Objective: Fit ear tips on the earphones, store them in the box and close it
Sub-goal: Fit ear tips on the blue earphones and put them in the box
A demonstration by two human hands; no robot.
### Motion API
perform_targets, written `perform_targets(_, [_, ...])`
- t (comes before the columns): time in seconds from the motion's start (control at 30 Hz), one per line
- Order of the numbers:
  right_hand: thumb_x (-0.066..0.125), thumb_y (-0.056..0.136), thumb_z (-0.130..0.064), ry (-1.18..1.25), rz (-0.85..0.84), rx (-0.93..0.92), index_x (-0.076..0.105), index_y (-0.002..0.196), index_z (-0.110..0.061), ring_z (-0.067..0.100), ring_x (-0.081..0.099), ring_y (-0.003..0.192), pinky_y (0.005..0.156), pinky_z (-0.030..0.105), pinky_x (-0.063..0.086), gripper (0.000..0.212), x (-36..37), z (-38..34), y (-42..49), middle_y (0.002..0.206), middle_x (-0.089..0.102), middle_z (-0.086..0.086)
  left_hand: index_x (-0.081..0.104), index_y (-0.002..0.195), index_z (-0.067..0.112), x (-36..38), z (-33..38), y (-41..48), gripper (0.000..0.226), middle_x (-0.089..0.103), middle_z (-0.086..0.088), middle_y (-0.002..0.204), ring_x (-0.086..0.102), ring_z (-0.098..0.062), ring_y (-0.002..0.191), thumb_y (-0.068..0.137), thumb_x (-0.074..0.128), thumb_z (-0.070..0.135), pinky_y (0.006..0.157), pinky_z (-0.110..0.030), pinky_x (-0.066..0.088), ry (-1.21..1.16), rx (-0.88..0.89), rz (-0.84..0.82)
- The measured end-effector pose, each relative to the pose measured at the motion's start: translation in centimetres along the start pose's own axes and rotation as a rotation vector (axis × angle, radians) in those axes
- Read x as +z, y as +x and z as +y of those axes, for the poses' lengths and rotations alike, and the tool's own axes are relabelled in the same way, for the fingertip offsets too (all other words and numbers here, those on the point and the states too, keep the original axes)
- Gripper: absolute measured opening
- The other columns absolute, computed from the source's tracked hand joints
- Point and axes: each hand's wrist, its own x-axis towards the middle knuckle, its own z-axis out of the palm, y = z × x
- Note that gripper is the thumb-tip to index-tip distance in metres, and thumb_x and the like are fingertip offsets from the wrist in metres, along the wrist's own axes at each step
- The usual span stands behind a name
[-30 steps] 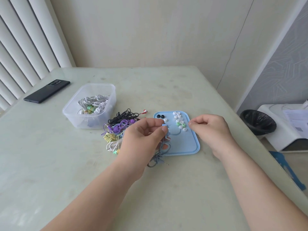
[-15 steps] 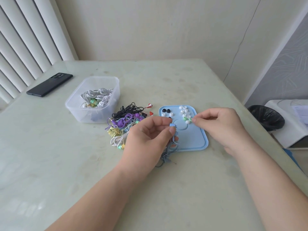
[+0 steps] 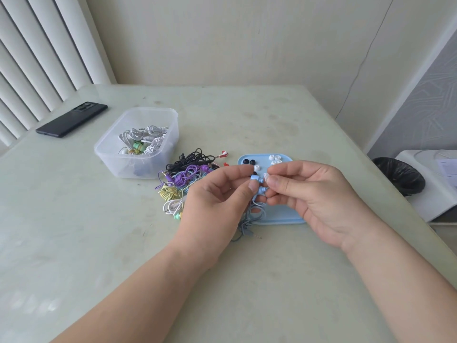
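Left grip [image 3: 217, 194] pinches two blue earbuds [image 3: 255, 178], long axes sideways, nozzles toward right grip [image 3: 319, 194], which pinches one white ear tip [image 3: 266, 176].

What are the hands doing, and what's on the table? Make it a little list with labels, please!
Left hand: holds a blue earphone, its cord hanging down
Right hand: pinches a white ear tip at the earphone's end
Blue tray: under the hands, with loose ear tips, black and white
Clear box: open, white coiled earphones inside
Pile: black, purple and yellow coiled earphones beside the box
Phone: black, far left on the table
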Motion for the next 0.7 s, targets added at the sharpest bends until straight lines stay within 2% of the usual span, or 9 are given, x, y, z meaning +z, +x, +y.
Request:
perform_targets(0.13, [0.077, 0.071, -0.004, -0.018, -0.028, 0.003, 0.076, 0.090, -0.002, 0.021, 0.068, 0.066, 0.062, 0.027, 0.058, 0.019, -0.05, -0.08, -0.04, 0.076, 0.071, 0.016, 0.074, 0.110, 0.005, 0.01, -0.09, 0.00, 0.017, 0.081, -0.009, 0.093, 0.075, -0.015, 0.081, 0.094, 0.071, 0.003, 0.074, -0.022, 0.057, -0.005, 0.014, -0.012])
perform_targets(0.47, [0.075, 0.076, -0.006, -0.024, -0.040, 0.030, 0.077, 0.096, 0.000, 0.019, 0.066, 0.071, 0.063, 0.028, 0.057, 0.021, 0.07, 0.19, -0.04, 0.085, 0.072, 0.015, 0.074, 0.104, 0.009, -0.04, -0.20, 0.08, 0.011, 0.079, -0.005, 0.089, 0.072, -0.012, 0.079, 0.094, 0.072, 0.007, 0.075, -0.024, 0.057, 0.034, 0.054, -0.009])
perform_targets(0.7, [0.075, 0.074, -0.005, 0.022, -0.049, 0.037, 0.079, 0.090, -0.003, 0.018, 0.066, 0.070, 0.063, 0.028, 0.058, 0.016, 0.25, 0.32, -0.15, 0.079, 0.071, 0.012, 0.073, 0.103, 0.008, 0.00, -0.13, 0.00, 0.008, 0.079, -0.007, 0.088, 0.073, -0.015, 0.079, 0.095, 0.072, 0.008, 0.074, -0.026, 0.059, 0.036, 0.050, 0.001])
